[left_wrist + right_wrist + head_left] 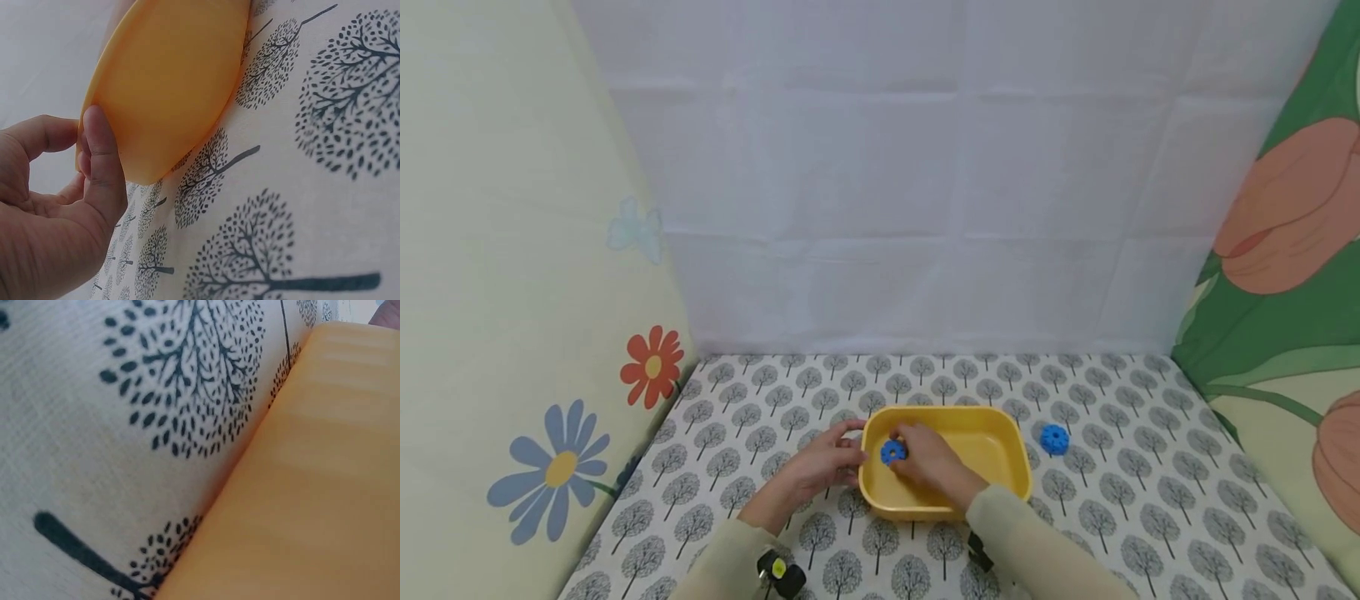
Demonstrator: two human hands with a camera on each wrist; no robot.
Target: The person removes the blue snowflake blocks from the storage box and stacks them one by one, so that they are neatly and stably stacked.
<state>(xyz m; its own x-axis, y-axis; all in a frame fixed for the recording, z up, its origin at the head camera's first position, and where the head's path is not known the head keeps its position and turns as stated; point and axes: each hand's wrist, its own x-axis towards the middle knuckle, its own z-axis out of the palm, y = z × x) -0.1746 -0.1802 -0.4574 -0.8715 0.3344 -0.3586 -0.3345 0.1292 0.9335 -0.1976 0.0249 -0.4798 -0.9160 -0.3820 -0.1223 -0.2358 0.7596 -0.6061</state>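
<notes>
A yellow tray (988, 454) with rounded corners sits on the tree-print cloth. My left hand (826, 458) grips its left end, the thumb (103, 144) against the outer wall and the index finger at the rim. Inside the tray, near that end, my right hand (925, 457) pinches a round blue notched disc (892, 452) with a hole in its middle. In the right wrist view the tray's outer wall (312, 487) fills the right side and hides the right hand's fingers. A second blue notched piece (1055, 439) lies on the cloth right of the tray.
The cloth (737, 417) printed with grey trees covers the table. A white sheet (895, 208) hangs behind it. Flower-print panels stand at the left (535, 292) and right (1285, 250). Black wrist devices sit on both forearms.
</notes>
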